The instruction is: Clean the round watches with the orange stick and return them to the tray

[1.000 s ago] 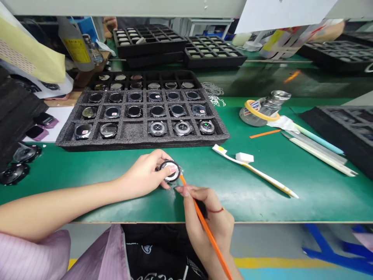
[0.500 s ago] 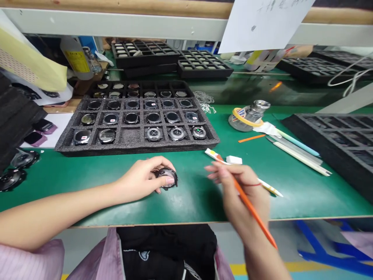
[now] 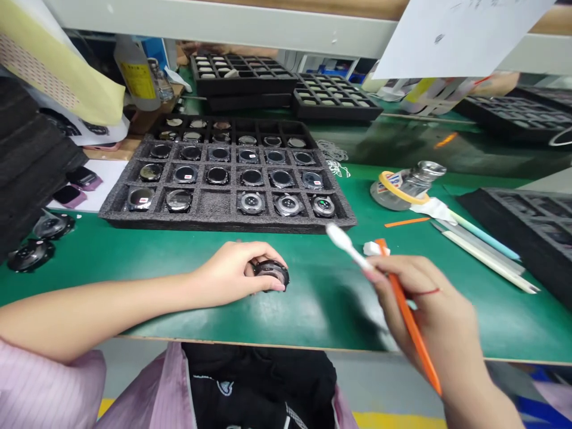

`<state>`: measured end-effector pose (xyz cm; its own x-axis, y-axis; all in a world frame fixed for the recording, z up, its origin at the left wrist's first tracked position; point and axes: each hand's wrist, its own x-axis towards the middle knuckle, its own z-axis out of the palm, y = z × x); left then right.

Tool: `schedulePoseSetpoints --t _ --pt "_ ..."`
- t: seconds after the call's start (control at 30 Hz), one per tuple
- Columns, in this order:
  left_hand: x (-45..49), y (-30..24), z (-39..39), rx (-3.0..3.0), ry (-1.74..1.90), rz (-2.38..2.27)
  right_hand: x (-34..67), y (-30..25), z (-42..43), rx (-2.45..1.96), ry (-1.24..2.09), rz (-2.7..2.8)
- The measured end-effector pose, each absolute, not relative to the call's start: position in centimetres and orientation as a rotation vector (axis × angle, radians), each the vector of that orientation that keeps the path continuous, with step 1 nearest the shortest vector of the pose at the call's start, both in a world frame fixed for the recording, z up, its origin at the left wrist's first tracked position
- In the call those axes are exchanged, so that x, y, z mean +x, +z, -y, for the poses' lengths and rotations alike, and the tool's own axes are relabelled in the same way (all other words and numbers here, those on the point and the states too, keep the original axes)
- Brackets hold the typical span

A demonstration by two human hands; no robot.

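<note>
My left hand [image 3: 241,271] is closed around a round black watch [image 3: 273,273] without a strap, held low at the table in front of the foam tray [image 3: 223,225]. In my right hand [image 3: 429,304] there are two tools. A white toothbrush [image 3: 353,253] is pinched between the fingertips, its head pointing up and left toward the tray. An orange stick [image 3: 413,328] lies across the same hand, slanting down to the right. Rows of watches fill most of the tray's compartments, some face up and some showing their sensor backs; one front compartment [image 3: 218,205] is bare.
A glass bottle [image 3: 402,187] with a yellow band stands to the right. Near it lie a thin orange strip [image 3: 406,222], several pen-like tools [image 3: 487,256] and a small white block [image 3: 375,248]. Loose watches [image 3: 31,255] sit at the left. Another foam tray [image 3: 527,220] is at the right.
The toothbrush has come up off the table into my right hand, beside the orange stick. My left hand still holds the watch. The view has shifted a little left.
</note>
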<state>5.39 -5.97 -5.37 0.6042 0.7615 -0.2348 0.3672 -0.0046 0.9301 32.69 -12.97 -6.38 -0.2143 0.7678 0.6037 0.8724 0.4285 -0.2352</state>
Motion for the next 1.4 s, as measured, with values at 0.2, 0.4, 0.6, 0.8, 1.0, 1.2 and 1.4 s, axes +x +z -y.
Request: schedulePoseSetpoints --t 0.2,0.4,0.6,0.8,1.0,1.2,1.4 --pt "5.5 -5.7 5.9 1.504 0.427 -0.956 28.3 -5.6 14.8 -1.351 0.147 2.142" --pt "5.2 -5.6 5.5 1.518 0.395 -0.895 30.8 -5.4 15.0 -1.381 0.02 2.177" --pt "5.2 -5.1 4.8 1.513 0.337 -0.836 30.8 -5.6 15.4 -1.428 -0.037 2.188" --pt "5.2 -4.7 4.1 1.487 0.279 -0.819 30.9 -5.0 15.1 -1.394 -0.307 2.249" --pt "5.2 -4.6 4.3 1.528 0.246 -0.846 28.6 -5.4 11.7 -1.204 -0.482 2.481" --pt "5.4 -4.8 4.4 1.598 0.226 -0.89 30.6 -4.0 11.0 -1.233 -0.6 2.363" --pt "5.7 -4.5 4.4 1.644 0.208 -0.93 30.1 -4.2 10.9 -1.239 -0.624 2.399"
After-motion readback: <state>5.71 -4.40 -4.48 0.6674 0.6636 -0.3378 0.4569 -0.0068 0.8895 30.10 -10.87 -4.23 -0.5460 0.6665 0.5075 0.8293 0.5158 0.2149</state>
